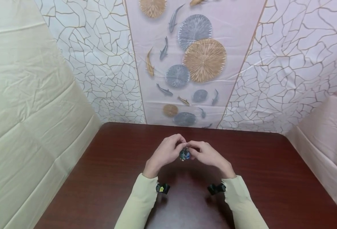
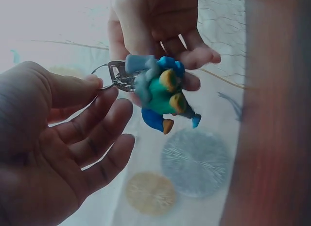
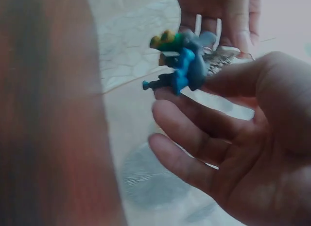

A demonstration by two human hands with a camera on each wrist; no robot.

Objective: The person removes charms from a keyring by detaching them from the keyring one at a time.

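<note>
Both hands meet above the far half of the table, holding a keychain (image 1: 184, 155) between them. In the left wrist view a small blue, green, grey and yellow figure (image 2: 158, 92) dangles from a short chain and a dark metal piece. My left hand (image 1: 165, 151) pinches the thin metal split ring (image 2: 99, 66) between thumb and index finger; its other fingers are loosely bent. From the other side my right hand (image 1: 210, 155) pinches the keychain near the chain (image 3: 216, 63), beside the figure. The right fingertips' exact grip is partly hidden by the figure.
A dark red-brown table (image 1: 114, 190) lies under the hands. Behind it hangs a patterned cloth (image 1: 185, 95) with fish and round shapes, and plain beige cloth (image 1: 28, 111) walls the sides. Dark straps (image 1: 162, 188) sit at both wrists.
</note>
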